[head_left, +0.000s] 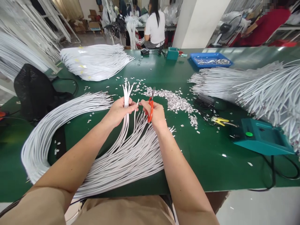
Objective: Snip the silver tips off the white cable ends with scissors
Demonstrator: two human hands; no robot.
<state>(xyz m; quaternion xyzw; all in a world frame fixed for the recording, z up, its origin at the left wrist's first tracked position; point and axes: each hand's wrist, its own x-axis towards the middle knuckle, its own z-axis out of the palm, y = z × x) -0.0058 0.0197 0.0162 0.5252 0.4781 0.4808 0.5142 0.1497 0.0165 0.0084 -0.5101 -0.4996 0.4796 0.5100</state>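
My left hand [120, 109] is closed around several white cables [127, 118], whose ends stick up above the fingers. Between the left thumb and fingertips the end of one more cable [137, 103] shows. Close by on the right, my right hand [156, 112] holds scissors with orange handles [151, 109], blades pointing up and away. Its fingertips are near that single cable end; whether they touch it I cannot tell. A large bundle of white cables [126, 165] lies under my forearms and curves round to the left, with its other ends [100, 100] beyond my left arm.
Small silvery scraps [175, 100] are strewn over the green table [199, 168]. Further cable bundles lie at the back left [93, 61] and right [217, 79]. A teal machine [262, 137], yellow-handled pliers [219, 121], a blue tray [206, 57] and a black bag [35, 90] stand around. People sit beyond.
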